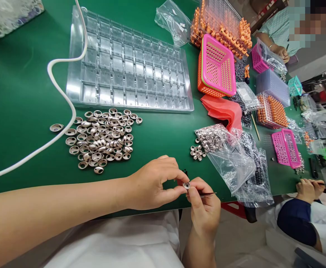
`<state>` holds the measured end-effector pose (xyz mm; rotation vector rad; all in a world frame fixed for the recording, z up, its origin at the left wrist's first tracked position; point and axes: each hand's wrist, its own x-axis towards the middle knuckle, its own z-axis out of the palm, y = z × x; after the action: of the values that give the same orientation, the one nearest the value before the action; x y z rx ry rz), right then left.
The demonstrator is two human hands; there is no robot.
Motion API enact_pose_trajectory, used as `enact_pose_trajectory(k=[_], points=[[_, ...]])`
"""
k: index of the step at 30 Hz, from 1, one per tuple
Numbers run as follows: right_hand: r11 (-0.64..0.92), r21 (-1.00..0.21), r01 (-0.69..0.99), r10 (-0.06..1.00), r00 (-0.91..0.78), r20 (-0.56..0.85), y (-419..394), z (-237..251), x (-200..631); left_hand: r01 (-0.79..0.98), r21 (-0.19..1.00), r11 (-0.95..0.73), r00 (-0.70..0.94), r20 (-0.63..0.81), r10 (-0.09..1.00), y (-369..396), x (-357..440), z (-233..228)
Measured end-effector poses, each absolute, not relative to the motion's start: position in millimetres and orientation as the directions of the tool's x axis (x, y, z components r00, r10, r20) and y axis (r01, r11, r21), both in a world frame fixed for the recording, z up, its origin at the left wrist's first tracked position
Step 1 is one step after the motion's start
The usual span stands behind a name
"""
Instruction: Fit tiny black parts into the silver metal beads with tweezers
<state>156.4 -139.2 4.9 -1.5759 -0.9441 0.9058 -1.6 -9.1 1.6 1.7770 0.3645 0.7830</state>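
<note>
My left hand [157, 182] is closed in a pinch, thumb and forefinger on a small silver metal ring [186, 185] with a round opening. From the other side my right hand [204, 201] meets it, thumb against the ring's lower edge. A thin dark pointed tool [209, 194], like tweezers, sticks out of the right hand's curled fingers; its other end is hidden. Tiny black pieces [185, 172] lie just beyond the fingertips. A heap of similar silver rings [103, 138] is spread beyond my left forearm. Smaller metal rings [198, 152] lie beside an open plastic bag [227, 160].
A clear compartment tray [132, 67] lies behind the heap, crossed by a white cable [58, 85]. Stacked baskets [217, 67], a red cloth [224, 111] and trays of orange parts [221, 26] stand to the right. Co-workers' hands [309, 190] show farther along the green table [163, 137].
</note>
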Motion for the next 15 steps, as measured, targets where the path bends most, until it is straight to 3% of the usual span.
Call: enact_pose_trajectory(k=[7,11,15], points=[[-0.173,-0.978,0.116,0.866,0.491,-0.095,-130.3,7.7,155.6,0.015,0.904,-0.427,0.711,0.29,0.64,-3.3,-1.8,-6.4],[0.025,-1.0,0.004,0.83,0.557,0.023,-116.4,15.0,153.9,0.295,0.813,-0.502,0.709,0.166,0.685,6.9,-3.6,-17.2],[0.178,-0.984,-0.025,0.775,0.619,0.124,-100.1,21.9,147.3,0.403,0.745,-0.532,0.721,0.1,0.686,10.9,-4.6,-18.1]])
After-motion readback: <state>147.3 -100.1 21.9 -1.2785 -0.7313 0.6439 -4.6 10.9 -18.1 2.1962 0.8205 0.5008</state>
